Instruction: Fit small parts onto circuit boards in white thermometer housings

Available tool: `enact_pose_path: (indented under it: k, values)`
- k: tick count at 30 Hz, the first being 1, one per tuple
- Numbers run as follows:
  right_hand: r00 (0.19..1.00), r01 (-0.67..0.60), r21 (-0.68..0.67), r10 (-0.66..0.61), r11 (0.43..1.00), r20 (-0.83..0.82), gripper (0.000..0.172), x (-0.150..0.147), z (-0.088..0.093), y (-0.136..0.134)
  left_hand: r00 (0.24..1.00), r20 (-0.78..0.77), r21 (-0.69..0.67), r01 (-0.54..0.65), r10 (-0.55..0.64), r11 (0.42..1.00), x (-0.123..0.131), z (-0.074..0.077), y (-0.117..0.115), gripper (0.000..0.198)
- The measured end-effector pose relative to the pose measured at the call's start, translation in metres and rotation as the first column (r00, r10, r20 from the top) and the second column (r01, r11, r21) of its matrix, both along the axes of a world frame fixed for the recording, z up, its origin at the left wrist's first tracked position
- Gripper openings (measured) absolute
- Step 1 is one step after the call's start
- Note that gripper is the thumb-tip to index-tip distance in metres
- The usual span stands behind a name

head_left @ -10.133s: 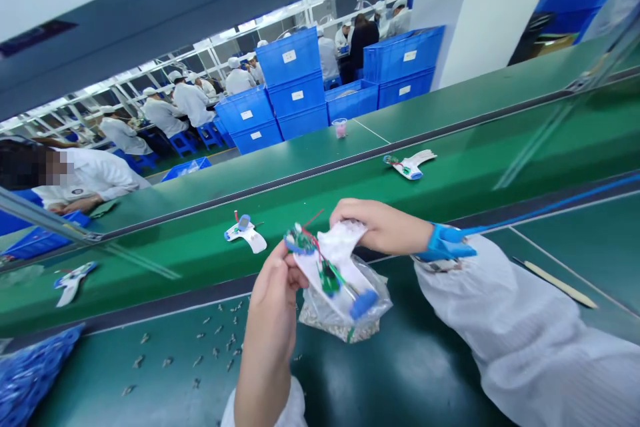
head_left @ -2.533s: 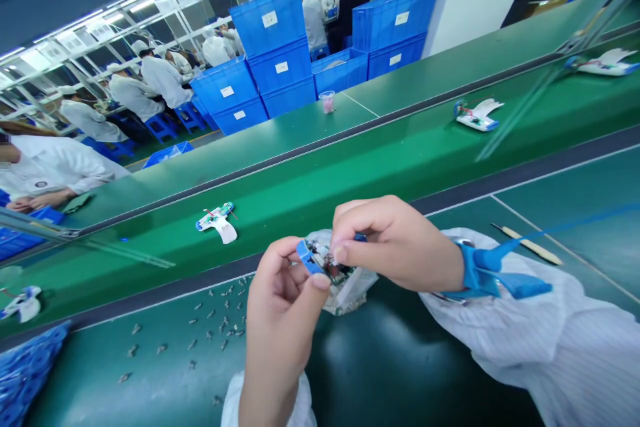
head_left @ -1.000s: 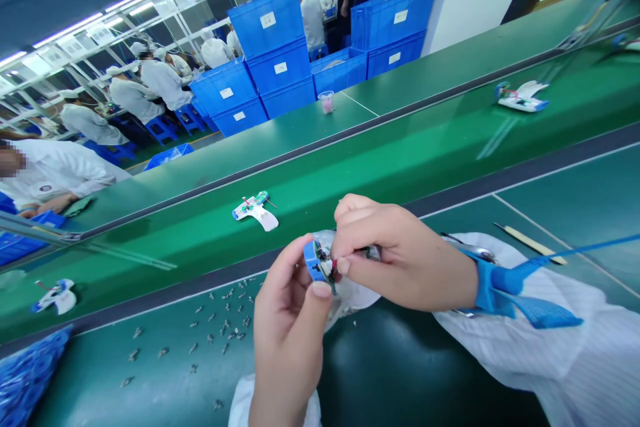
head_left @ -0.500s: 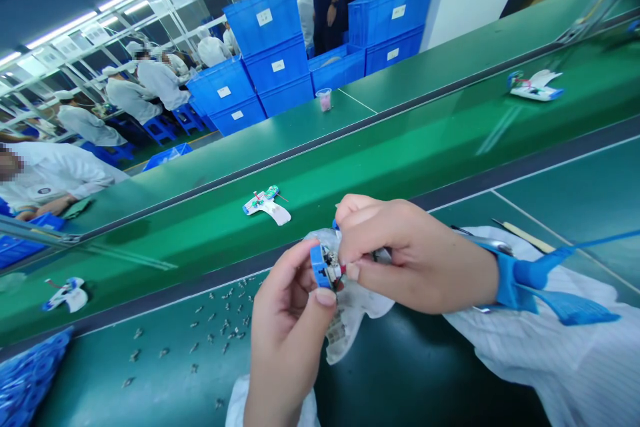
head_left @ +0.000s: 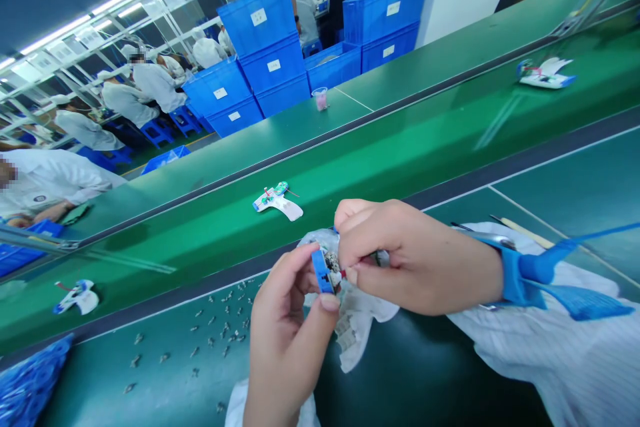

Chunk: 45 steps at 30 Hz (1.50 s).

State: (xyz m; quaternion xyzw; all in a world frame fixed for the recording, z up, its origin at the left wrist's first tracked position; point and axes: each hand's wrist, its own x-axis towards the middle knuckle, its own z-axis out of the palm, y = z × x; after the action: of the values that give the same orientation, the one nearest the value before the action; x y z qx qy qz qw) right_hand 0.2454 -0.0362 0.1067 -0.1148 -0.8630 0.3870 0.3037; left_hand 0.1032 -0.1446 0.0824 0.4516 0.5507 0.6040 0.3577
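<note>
Blue-capped circuit board (head_left: 327, 270) held over the green tabletop (head_left: 410, 373); left hand (head_left: 290, 340) gripped the cap, its long axis near upright, board end pointing right into the closed grip of right hand (head_left: 415, 257), crumpled clear plastic bag (head_left: 357, 327) beneath.

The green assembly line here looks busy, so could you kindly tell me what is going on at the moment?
A person's left hand and right hand, with a blue wrist strap on that wrist, are pinching a small circuit board with a blue plastic piece above a crumpled plastic bag. Small metal parts lie scattered on the green bench, and a similar assembly sits on the green conveyor belt beyond. Co-workers in white work further back near stacked blue crates.
</note>
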Motion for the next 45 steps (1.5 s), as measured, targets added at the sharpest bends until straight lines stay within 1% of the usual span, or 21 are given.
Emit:
enact_pose_path:
  k: [5, 8, 11, 14, 18, 20, 24, 26, 28, 30, 32, 36, 38, 39, 41, 43, 45]
  values:
    - [0.999, -0.031, -0.029, 0.032, 0.999, 0.037, 0.025, 0.002, 0.003, 0.000, 0.999, -0.038, 0.004, 0.031, -0.031, 1.000, -0.003, -0.003, -0.001, 0.028]
    - [0.999, -0.029, -0.004, 0.030, 1.000, 0.042, 0.026, 0.002, 0.004, -0.003, 0.996, -0.061, 0.001, 0.062, -0.062, 0.998, -0.005, -0.004, -0.004, 0.030]
    - [0.999, 0.007, 0.031, -0.008, 0.999, 0.032, 0.026, 0.002, 0.003, -0.006, 0.996, -0.085, 0.002, 0.037, -0.037, 0.999, -0.006, -0.003, -0.006, 0.030]
    - [0.999, 0.037, 0.057, -0.039, 0.998, 0.025, 0.025, 0.001, 0.002, -0.009, 0.981, -0.194, 0.016, 0.019, -0.015, 1.000, -0.003, -0.001, -0.006, 0.031]
    - [0.999, 0.041, 0.059, -0.043, 0.997, 0.034, 0.025, 0.001, 0.001, -0.009, 0.934, -0.352, 0.032, -0.049, 0.057, 0.998, 0.005, -0.002, -0.010, 0.036]
    - [0.999, 0.027, 0.059, -0.030, 0.998, 0.040, 0.025, 0.001, 0.002, -0.009, 0.915, -0.395, 0.006, -0.081, 0.076, 0.997, 0.010, -0.004, -0.014, 0.039]
    - [0.998, 0.007, 0.067, -0.011, 0.998, 0.055, 0.025, 0.002, 0.002, -0.010, 0.881, -0.465, -0.105, -0.153, 0.087, 0.983, 0.018, -0.006, -0.021, 0.043]
    - [0.998, -0.015, 0.045, 0.012, 0.999, 0.062, 0.024, 0.002, 0.003, -0.011, 0.872, -0.485, -0.143, -0.146, 0.059, 0.979, 0.020, -0.007, -0.022, 0.049]
    - [0.997, -0.042, 0.019, 0.040, 0.999, 0.065, 0.024, 0.002, 0.004, -0.012, 0.853, -0.523, -0.177, -0.115, 0.005, 0.977, 0.021, -0.006, -0.021, 0.054]
    - [0.997, -0.053, 0.019, 0.052, 0.998, 0.054, 0.024, 0.001, 0.003, -0.012, 0.801, -0.596, -0.228, -0.107, -0.052, 0.968, 0.023, -0.005, -0.019, 0.052]
    - [0.998, -0.044, 0.039, 0.042, 0.998, 0.046, 0.025, 0.000, 0.002, -0.012, 0.720, -0.689, -0.262, -0.139, -0.084, 0.955, 0.024, -0.003, -0.017, 0.046]
    - [0.997, -0.059, 0.030, 0.057, 0.998, 0.047, 0.024, -0.001, 0.000, -0.012, 0.532, -0.844, -0.193, -0.188, -0.065, 0.963, 0.029, 0.001, -0.016, 0.037]
    - [0.997, -0.073, 0.008, 0.072, 0.997, 0.041, 0.024, -0.002, -0.002, -0.013, 0.463, -0.884, -0.163, -0.188, -0.059, 0.969, 0.030, 0.002, -0.016, 0.036]
    - [0.996, -0.077, -0.001, 0.077, 0.997, 0.042, 0.024, -0.002, -0.002, -0.013, 0.445, -0.894, -0.161, -0.191, -0.061, 0.968, 0.030, 0.002, -0.015, 0.036]
    - [0.995, -0.080, -0.019, 0.081, 0.997, 0.056, 0.023, -0.004, -0.004, -0.012, 0.443, -0.893, -0.187, -0.195, -0.083, 0.963, 0.028, 0.002, -0.014, 0.036]
    - [0.990, -0.093, -0.042, 0.097, 0.995, 0.104, 0.023, -0.006, -0.006, -0.007, 0.490, -0.859, -0.260, -0.170, -0.148, 0.951, 0.024, 0.002, -0.011, 0.037]
    - [0.979, -0.096, -0.040, 0.102, 0.995, 0.176, 0.024, -0.008, -0.008, 0.005, 0.547, -0.807, -0.335, -0.111, -0.224, 0.936, 0.017, 0.000, -0.008, 0.045]
